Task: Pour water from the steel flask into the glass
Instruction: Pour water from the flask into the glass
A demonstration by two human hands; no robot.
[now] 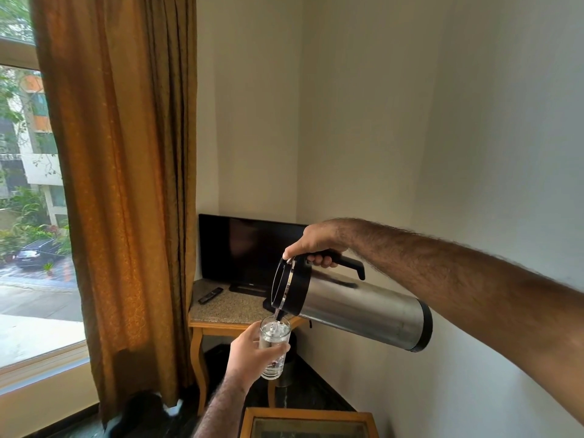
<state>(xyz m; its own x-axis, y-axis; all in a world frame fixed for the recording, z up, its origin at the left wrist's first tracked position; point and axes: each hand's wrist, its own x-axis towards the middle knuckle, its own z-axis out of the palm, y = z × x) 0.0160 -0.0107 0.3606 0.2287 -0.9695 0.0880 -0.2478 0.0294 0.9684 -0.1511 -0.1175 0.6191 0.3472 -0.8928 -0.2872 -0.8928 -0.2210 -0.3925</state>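
The steel flask (357, 309) is tipped almost level in mid-air, its black top and spout pointing left and down. My right hand (316, 245) grips its black handle from above, thumb on the lid. A thin stream of water runs from the spout into the clear glass (274, 343) just below it. My left hand (251, 354) holds the glass upright from the left side. The glass is well filled with water.
Behind the flask a small wooden table (221, 314) with a speckled stone top carries a black TV (243, 248) and a remote (210, 294). An orange curtain (126, 184) and a window are on the left. A wooden-framed glass surface (308, 422) lies below my hands.
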